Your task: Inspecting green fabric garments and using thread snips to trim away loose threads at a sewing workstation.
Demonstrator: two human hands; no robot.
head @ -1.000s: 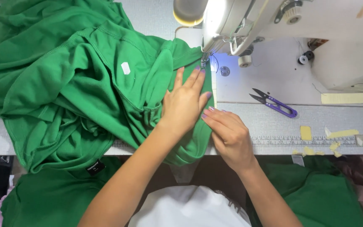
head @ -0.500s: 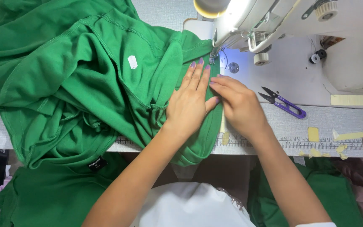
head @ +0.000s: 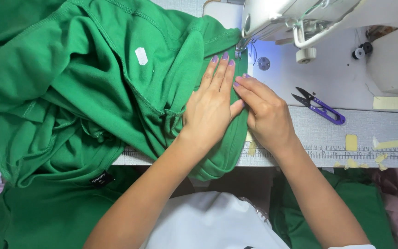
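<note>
A large green garment [head: 84,97] is bunched over the left of the sewing table, and one edge of it runs under the presser foot [head: 241,50] of a white sewing machine [head: 328,18]. My left hand [head: 212,108] lies flat on the green fabric, fingers together and pointing at the needle. Beside it, my right hand [head: 266,113] presses the fabric edge down with its fingertips close to the foot. Neither hand grips anything; both just press on the cloth.
Purple thread snips [head: 319,107] lie on the table right of my right hand. A ruler strip [head: 346,152] and yellowish tape scraps [head: 379,144] run along the table's front edge. More green fabric [head: 346,207] hangs below the table. A small white tag [head: 141,56] sits on the garment.
Both hands have slid forward along the fabric toward the needle, the right hand closing in beside the left. The view has shifted closer to the machine.
</note>
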